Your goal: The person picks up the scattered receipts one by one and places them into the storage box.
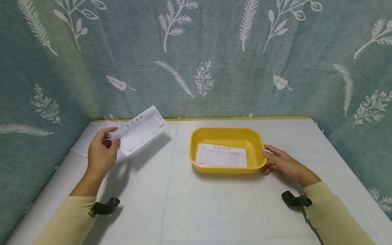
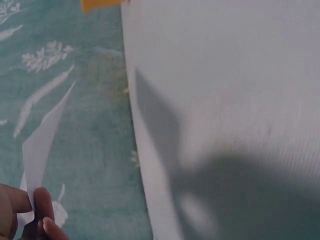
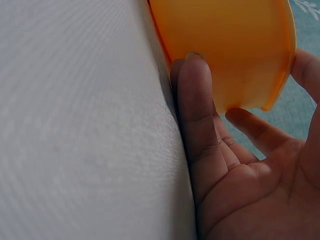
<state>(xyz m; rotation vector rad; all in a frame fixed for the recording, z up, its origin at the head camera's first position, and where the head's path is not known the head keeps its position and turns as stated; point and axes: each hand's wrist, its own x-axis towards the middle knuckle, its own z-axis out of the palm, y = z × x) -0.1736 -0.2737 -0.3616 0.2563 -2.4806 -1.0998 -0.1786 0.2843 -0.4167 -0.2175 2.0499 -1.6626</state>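
My left hand pinches a white printed form between thumb and fingers, and the sheet is tilted above the table. The left wrist view shows that form nearly edge-on, with fingertips at its lower end. More printed sheets lie at the table's far left, partly behind the left hand. A yellow plastic basin stands right of the middle with a printed form inside. At its right end, my right hand holds the basin, thumb at the rim and fingers along the outer wall.
A white cloth covers the table, with a yellow strip along the back edge. Green-blue curtains with white leaf prints rise behind and at both sides. Both wrists carry black camera mounts.
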